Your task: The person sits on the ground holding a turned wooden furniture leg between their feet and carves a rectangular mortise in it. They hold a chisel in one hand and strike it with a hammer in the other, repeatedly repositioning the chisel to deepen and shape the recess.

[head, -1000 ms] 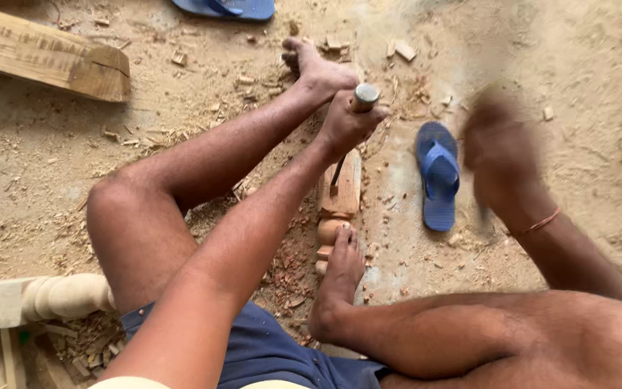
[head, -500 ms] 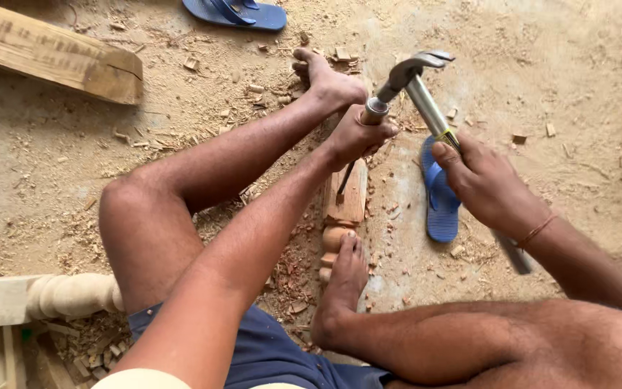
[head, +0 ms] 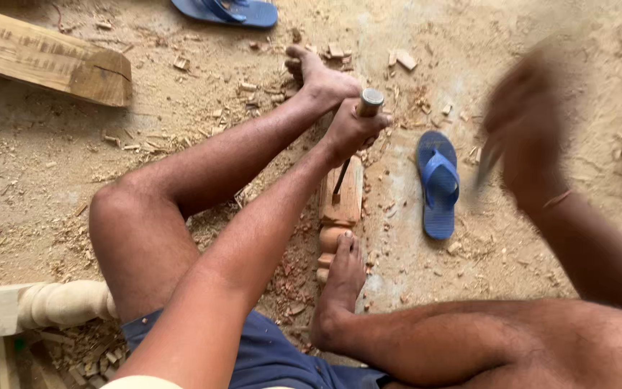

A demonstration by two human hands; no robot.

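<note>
From the head camera, you're sitting on the sandy floor (head: 52, 180) with both legs out in front. Your left hand (head: 350, 130) is wrapped tight around the chisel (head: 354, 140), fingers pressed together on its handle, the round butt end poking out on top. The thin blade runs down and left, its tip touching the top face of the carved wooden post (head: 340, 205). That post lies flat on the floor, pointing away from you, right between your two feet. Your right foot (head: 340, 277) presses against its rounded near end, toes on the turned part. Your left foot (head: 318, 75) sits at the far end, just beyond the chisel hand.

Your right hand (head: 534, 137) is up in the air off to the right, heavily blurred. It looks closed around a handle, and a dark streak (head: 487, 162) shows at its left edge, but you can't make out what that is. There's a thin band on that wrist.

A blue sandal (head: 438, 184) lies on the floor just right of the post, and another blue sandal (head: 228, 11) sits at the top edge. A rough wooden beam (head: 44, 61) lies top left. A pale turned post (head: 59, 302) rests at lower left beside your thigh. Wood chips (head: 404, 61) are scattered around your far foot.
</note>
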